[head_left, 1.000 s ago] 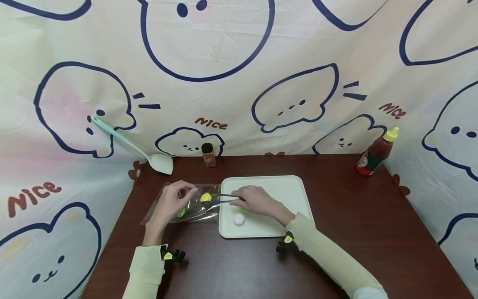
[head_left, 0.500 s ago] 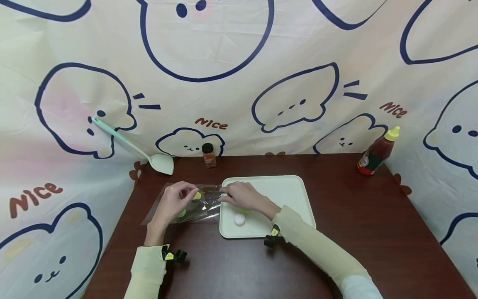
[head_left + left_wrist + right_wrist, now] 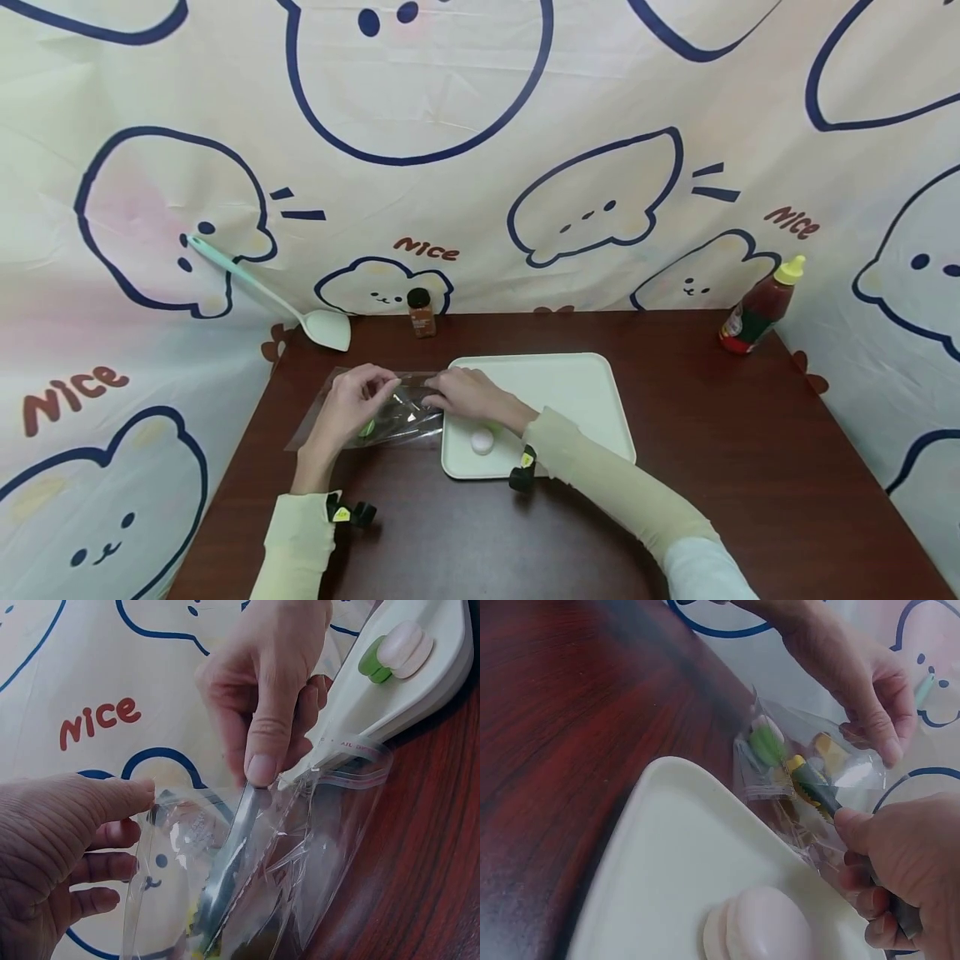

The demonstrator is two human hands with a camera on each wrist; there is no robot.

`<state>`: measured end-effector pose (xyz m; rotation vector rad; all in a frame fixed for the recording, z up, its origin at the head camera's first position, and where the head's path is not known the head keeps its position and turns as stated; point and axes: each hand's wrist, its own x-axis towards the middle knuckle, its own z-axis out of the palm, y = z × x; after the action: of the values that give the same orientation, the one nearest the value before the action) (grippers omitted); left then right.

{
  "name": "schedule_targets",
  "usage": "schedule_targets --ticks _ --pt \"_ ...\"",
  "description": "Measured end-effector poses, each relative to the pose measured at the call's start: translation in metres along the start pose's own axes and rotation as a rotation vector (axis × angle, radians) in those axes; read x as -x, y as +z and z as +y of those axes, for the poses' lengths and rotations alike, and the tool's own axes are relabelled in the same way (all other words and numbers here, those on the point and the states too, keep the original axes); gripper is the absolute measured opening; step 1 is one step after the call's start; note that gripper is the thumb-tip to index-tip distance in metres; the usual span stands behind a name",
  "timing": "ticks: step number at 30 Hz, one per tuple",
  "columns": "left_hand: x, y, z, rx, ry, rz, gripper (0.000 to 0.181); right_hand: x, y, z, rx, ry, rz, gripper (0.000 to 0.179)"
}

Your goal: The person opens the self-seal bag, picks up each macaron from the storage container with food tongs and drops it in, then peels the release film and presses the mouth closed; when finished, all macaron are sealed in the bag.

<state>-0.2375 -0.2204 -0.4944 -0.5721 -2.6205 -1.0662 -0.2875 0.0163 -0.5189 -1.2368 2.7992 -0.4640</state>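
Observation:
My left hand (image 3: pixel 348 408) pinches the upper edge of a clear zip bag (image 3: pixel 408 432) between thumb and fingertips, holding its mouth apart. With my right hand (image 3: pixel 472 393) I grip dark tongs (image 3: pixel 238 844), which reach through the mouth deep into the bag. At the tongs' toothed ends shows a yellow macaron (image 3: pixel 796 760), partly hidden. A green macaron (image 3: pixel 766 744) and other pieces lie in the bag in the right wrist view. On the cream tray (image 3: pixel 566 383), beside the bag's mouth, a pale pink macaron (image 3: pixel 406 648) sits against a green macaron (image 3: pixel 372 661).
A white spatula (image 3: pixel 327 330) with a mint handle leans on the patterned cloth at the back left. Near it stands a small spice jar (image 3: pixel 422 315). A red sauce bottle (image 3: pixel 757 310) with a yellow cap stands at the back right of the dark table (image 3: pixel 697 400).
My right hand has moved left from over the tray to the bag's mouth, carrying the yellow macaron in the tongs deeper into the bag. My left hand stays put.

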Motion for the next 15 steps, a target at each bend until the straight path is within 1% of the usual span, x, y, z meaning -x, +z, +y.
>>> schedule_targets --ticks 4,7,11,15 --pt "0.000 0.001 0.001 -0.001 0.005 0.008 0.003 -0.006 0.001 -0.002 -0.015 0.017 -0.018 0.028" --pt "0.000 0.001 0.002 0.002 -0.005 -0.002 0.003 -0.009 0.002 -0.003 -0.021 0.023 -0.024 0.030" --pt "0.000 0.001 0.004 -0.002 -0.022 -0.018 0.003 -0.011 0.003 -0.003 -0.036 0.030 -0.019 0.031" --pt "-0.001 0.001 0.004 -0.005 -0.015 -0.015 0.003 -0.012 0.004 -0.004 -0.054 0.037 -0.012 0.031"
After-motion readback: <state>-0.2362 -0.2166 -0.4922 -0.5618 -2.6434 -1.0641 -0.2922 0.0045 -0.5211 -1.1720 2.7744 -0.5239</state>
